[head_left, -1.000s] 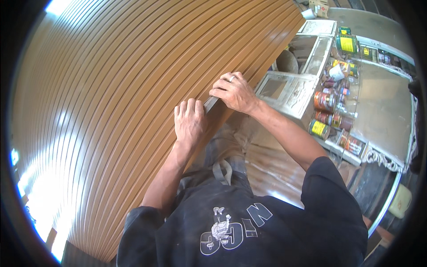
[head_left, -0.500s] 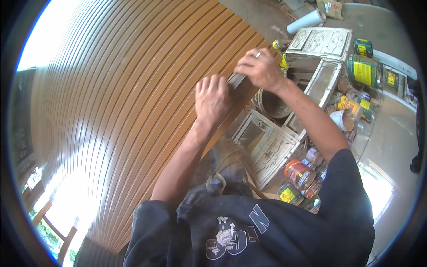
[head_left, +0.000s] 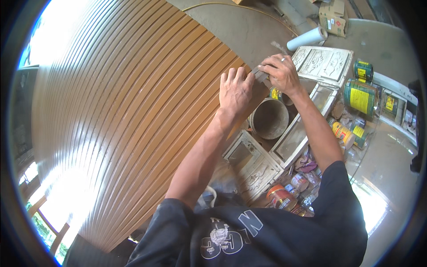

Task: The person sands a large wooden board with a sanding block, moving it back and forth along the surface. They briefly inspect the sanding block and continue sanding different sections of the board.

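The left hand (head_left: 235, 91), nearer the brown ribbed panel (head_left: 147, 89), curls around a short grey bar (head_left: 260, 75) that points toward two o'clock, the right hand (head_left: 282, 74) pinches its far end, and the panel lies toward nine o'clock, ribs running seven to one.

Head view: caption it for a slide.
Left hand and right hand hold a grey strip at the edge of a ribbed brown panel, cans at right.

Ribbed panel (head_left: 151, 107): glossy, smooth (white glare on it). Shirt (head_left: 284, 233): matt cloth. Box (head_left: 332, 21): cardboard.
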`<state>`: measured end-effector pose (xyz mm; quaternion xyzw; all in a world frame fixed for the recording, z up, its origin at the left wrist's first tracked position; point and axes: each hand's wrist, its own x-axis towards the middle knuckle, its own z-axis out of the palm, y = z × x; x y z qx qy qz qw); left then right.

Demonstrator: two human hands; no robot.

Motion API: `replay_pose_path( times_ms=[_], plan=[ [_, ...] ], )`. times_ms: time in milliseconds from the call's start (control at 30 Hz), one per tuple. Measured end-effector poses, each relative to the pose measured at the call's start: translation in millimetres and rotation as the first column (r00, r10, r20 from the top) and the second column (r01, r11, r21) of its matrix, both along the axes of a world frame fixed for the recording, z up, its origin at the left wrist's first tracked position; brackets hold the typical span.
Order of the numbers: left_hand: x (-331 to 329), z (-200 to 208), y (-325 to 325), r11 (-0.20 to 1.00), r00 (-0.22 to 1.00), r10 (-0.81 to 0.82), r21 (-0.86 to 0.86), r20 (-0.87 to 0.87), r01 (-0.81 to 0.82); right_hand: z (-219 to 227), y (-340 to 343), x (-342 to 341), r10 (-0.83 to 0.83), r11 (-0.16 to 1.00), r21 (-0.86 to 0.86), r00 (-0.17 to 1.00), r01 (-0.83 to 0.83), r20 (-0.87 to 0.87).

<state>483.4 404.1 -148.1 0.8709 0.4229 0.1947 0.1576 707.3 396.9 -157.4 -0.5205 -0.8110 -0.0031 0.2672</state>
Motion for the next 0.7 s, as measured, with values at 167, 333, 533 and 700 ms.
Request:
replay_pose_path(
  times_ms=[167,333,533,700],
  plan=[
    [-12,-5,3,0.999,0.995,-0.026,0.025,-0.095,0.029,-10,-3,-2,0.009,1.0,-0.017,1.0,-0.009,0.029],
    [-30,-1,-13,0.998,0.992,-0.069,0.008,-0.11,0.07,-7,-12,-7,0.056,0.998,-0.035,0.998,-0.054,0.043],
    [-29,5,-21,0.998,0.995,-0.049,0.027,-0.086,0.052,10,-6,-6,0.168,0.986,-0.02,0.979,-0.166,0.114],
    [-27,8,-17,0.996,0.998,-0.058,0.061,-0.032,0.06,11,1,-3,0.175,0.984,-0.04,0.978,-0.171,0.111]
  ],
)
